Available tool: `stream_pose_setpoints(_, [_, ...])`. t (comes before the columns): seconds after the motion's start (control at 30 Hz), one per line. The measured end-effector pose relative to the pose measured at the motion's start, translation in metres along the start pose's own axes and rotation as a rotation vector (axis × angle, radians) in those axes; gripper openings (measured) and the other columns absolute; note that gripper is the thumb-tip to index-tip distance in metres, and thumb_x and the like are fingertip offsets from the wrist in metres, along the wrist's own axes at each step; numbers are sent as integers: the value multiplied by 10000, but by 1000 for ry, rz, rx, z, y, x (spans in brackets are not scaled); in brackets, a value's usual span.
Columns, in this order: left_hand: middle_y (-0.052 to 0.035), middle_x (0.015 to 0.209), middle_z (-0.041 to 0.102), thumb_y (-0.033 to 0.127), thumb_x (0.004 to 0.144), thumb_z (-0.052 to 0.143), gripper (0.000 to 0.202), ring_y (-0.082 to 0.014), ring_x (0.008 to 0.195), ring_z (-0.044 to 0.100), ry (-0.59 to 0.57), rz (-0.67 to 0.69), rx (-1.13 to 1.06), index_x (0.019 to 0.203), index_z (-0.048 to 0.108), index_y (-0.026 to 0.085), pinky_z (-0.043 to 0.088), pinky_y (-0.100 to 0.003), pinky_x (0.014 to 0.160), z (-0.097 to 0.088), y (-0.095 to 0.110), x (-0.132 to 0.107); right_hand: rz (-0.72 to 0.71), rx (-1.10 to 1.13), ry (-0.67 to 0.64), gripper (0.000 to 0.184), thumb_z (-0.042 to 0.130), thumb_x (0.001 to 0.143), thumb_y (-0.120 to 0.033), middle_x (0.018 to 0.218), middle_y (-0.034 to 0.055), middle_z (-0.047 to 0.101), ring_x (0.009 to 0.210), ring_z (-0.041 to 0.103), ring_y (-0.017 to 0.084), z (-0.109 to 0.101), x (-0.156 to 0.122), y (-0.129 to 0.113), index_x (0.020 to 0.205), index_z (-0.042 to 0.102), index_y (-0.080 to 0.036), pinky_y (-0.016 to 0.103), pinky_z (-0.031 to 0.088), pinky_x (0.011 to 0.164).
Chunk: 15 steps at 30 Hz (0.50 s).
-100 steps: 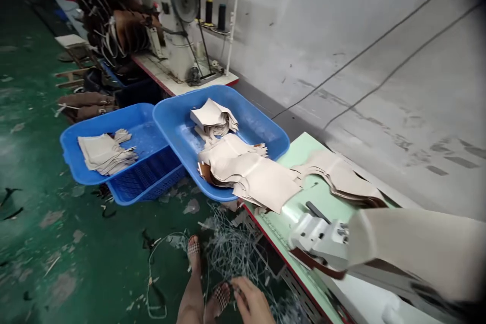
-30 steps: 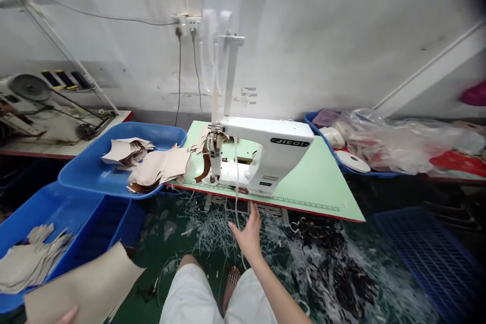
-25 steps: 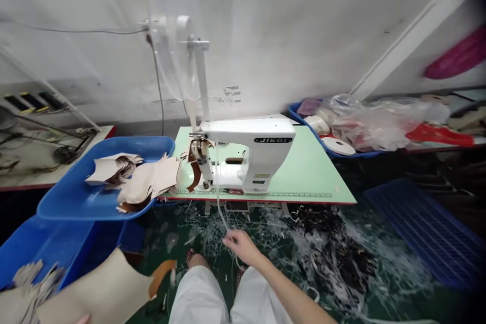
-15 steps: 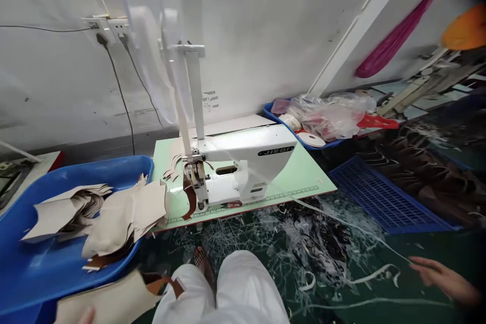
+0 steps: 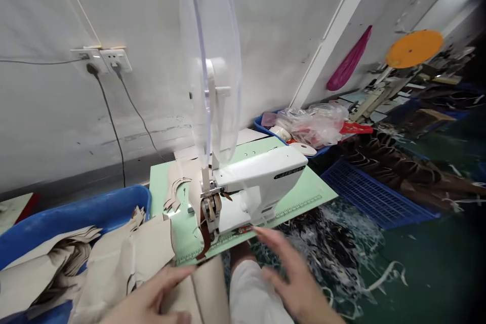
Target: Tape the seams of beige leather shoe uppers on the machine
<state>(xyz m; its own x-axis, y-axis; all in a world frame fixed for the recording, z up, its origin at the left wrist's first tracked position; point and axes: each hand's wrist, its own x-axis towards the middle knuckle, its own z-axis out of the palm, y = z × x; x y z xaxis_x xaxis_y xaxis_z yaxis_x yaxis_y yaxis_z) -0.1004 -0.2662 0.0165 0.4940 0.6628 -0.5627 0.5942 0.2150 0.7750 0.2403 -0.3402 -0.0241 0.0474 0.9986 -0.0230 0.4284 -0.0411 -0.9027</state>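
Blur on open R hand (image 5: 294,276); L hand (image 5: 152,299), cropped, on leather pc (image 5: 207,283).

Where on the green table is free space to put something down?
Bare: the green table right of the white machine, to its corner. Crowded: beige cut pieces left of the machine; left hand and right hand at the front edge.

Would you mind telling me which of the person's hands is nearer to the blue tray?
Left. The left hand is close beside the blue tray; the right hand is farther off, in front of the sewing machine.
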Motion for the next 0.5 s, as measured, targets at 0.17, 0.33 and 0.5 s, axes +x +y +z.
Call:
stream_pose_setpoints(0.17, [-37, 1034, 707, 401, 701, 709, 386, -250, 989, 616, 3, 127, -6, 1063, 720, 268, 505, -292, 874, -11, 58, 27, 95, 512, -523, 374, 739, 750, -493, 789, 6, 559, 734, 509, 130, 50, 69, -77, 904, 641, -167, 210, 396, 643])
stream_pose_setpoints(0.33, [-13, 722, 582, 536, 869, 504, 394, -168, 712, 516, 278, 269, -54, 740, 641, 189, 409, -206, 598, -14, 71, 57, 170, 605, -302, 360, 704, 793, -501, 695, -13, 534, 628, 444, 96, 32, 99, -65, 826, 636, -150, 195, 345, 559])
stream_pose_setpoints(0.5, [23, 622, 470, 541, 826, 546, 403, -131, 606, 422, 486, 207, -198, 657, 562, 175, 328, -198, 528, -4, 69, 84, 283, 803, -137, 353, 790, 712, -466, 713, 22, 639, 647, 545, 130, 42, 114, -56, 786, 684, -138, 218, 411, 580])
